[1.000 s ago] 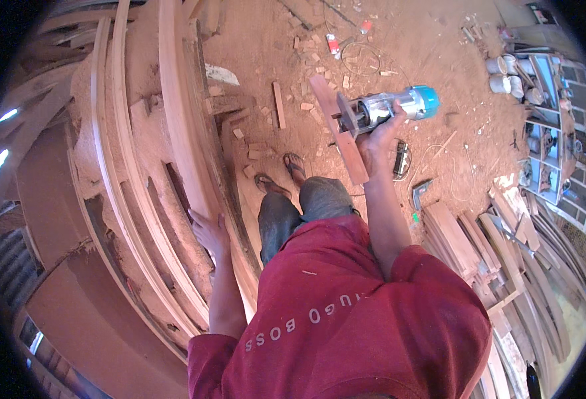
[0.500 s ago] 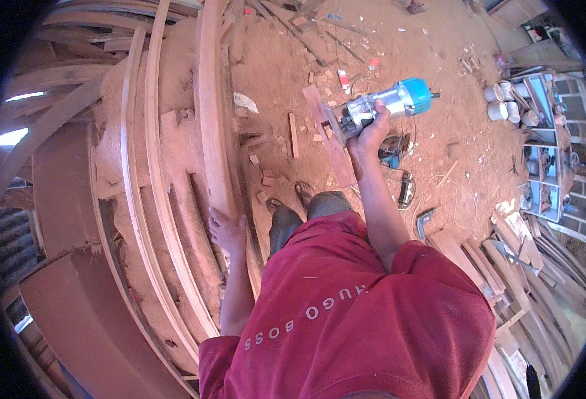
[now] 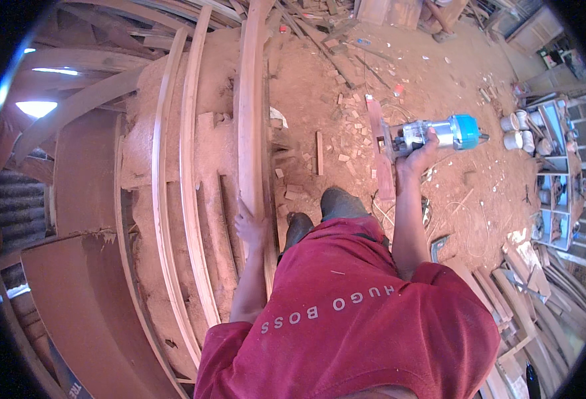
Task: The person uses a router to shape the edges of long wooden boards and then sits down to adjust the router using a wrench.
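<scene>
A handheld trim router (image 3: 442,133) with a silver body and bright blue top is gripped in my right hand (image 3: 418,159). It lies on its side in the air, its base against a long, flat reddish wooden strip (image 3: 385,174) with a cut-out slot. My left hand (image 3: 251,225) rests on a long, thick wooden rail (image 3: 251,120), fingers stretched across its top. Two thinner curved wooden strips (image 3: 190,133) run beside that rail on the sawdust-covered bench.
Dusty curved brown panels (image 3: 100,312) stand at the left. Wood offcuts (image 3: 294,192) litter the sawdust-strewn floor. Stacked boards (image 3: 532,312) lie at the lower right, below a blue-white shelf (image 3: 559,179) and white buckets (image 3: 512,140). At the far edge, another person's leg (image 3: 439,18) shows.
The router and right hand have moved to the right and slightly down in the picture, as the whole view has shifted. My left hand stays on the thick rail.
</scene>
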`<control>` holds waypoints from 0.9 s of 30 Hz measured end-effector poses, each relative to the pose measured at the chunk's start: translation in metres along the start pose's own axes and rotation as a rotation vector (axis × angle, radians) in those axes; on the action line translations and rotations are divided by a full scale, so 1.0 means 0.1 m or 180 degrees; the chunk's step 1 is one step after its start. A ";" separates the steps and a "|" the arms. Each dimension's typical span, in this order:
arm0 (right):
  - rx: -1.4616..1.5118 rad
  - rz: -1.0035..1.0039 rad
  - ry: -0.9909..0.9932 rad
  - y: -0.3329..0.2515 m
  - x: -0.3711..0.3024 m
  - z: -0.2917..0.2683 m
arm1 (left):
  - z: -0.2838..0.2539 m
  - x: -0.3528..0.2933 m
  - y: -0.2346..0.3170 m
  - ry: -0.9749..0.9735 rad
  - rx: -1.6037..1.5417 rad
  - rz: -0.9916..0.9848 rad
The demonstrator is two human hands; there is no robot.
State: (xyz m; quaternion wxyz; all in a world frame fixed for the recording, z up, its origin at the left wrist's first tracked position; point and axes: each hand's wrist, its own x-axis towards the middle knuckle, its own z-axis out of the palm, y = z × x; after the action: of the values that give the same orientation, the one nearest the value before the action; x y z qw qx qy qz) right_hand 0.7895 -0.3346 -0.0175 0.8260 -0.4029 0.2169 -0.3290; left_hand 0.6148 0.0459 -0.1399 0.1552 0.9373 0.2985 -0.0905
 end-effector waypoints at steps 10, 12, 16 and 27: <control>0.0006 -0.0124 0.0382 -0.04 0.93 -0.03 | -0.55 -0.65 0.80 -0.0772 -0.2013 0.0864; 0.0062 -0.0033 0.0418 -0.13 1.11 0.03 | -0.64 -0.62 1.14 -0.0927 -0.2248 0.0924; 0.0075 0.0210 0.0389 -0.30 1.41 -0.04 | -0.97 -0.48 1.87 -0.1053 -0.2555 0.0839; 0.0222 0.0231 0.0839 -0.40 1.78 -0.26 | -2.01 0.15 2.80 -0.0415 -0.3042 0.0958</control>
State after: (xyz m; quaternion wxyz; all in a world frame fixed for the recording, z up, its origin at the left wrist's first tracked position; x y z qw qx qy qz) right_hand 0.8809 -0.4943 -0.0171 0.8152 -0.3192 0.3264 -0.3563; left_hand 0.8072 -0.0930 0.1108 0.5966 0.7865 0.1579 0.0214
